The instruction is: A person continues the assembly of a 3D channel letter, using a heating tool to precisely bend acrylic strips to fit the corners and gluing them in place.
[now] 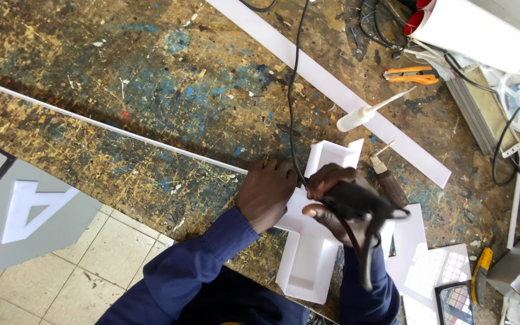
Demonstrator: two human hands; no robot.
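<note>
A white box-shaped piece with raised side walls (308, 265) lies on the paint-stained workbench (170, 90). My left hand (266, 192) presses on its upper left edge, where a thin white strip (91, 122) meets it. My right hand (332, 201) grips a black corded hand tool (362, 207) held over the piece's middle. The tool's black cable (291, 90) runs up and away across the bench. Both arms are in blue sleeves.
A wide white strip (332, 87) crosses the bench diagonally. Nearby lie a white squeeze bottle with a long nozzle (362, 114), an orange-handled cutter (413, 75), a brown-handled tool (389, 180), a white roll (476, 30) and flat white sheets (422, 271). A grey panel with a cut-out letter (25, 210) stands over the tiled floor.
</note>
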